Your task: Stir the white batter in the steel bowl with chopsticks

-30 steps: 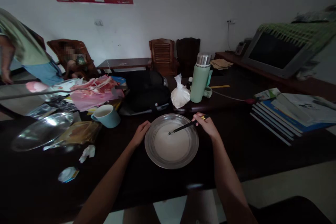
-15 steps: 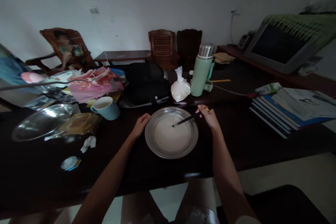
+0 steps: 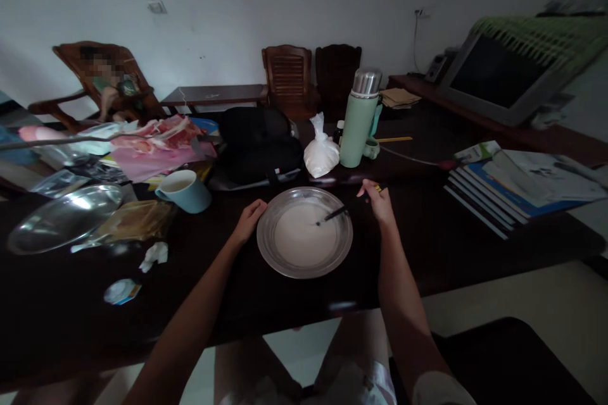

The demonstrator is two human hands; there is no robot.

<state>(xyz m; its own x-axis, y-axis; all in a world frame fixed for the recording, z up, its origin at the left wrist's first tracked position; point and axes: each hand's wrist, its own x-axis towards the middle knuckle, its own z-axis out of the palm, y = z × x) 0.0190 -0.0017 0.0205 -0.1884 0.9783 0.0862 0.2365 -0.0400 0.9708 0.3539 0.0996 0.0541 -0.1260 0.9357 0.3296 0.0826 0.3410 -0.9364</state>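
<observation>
A round metal basin [image 3: 304, 269] holds a whitish liquid [image 3: 304, 240] and rests on the dark table in front of me. My left hand [image 3: 250, 218] grips its left rim, thumb side toward the basin. In my right hand [image 3: 377, 197], just right of the basin, are dark chopsticks [image 3: 336, 212] held at a slant. Their tips dip into the liquid; whether there are one or two sticks is hard to make out. Behind the basin stands a tied plastic bag of white powder [image 3: 322, 155], beside a green thermos [image 3: 357, 130].
To the left are a blue mug [image 3: 190, 195], an empty metal dish [image 3: 64, 224], a brown packet [image 3: 135, 221] and raw meat [image 3: 161, 136] on pink plastic. A black bag [image 3: 256, 145] lies behind. Stacked books [image 3: 517, 183] sit at right. A person [image 3: 107, 85] sits in a far chair.
The chopstick tips have shifted slightly within the liquid, with my right hand a little farther from the rim. My left hand stays on the basin. The whole view has tilted slightly.
</observation>
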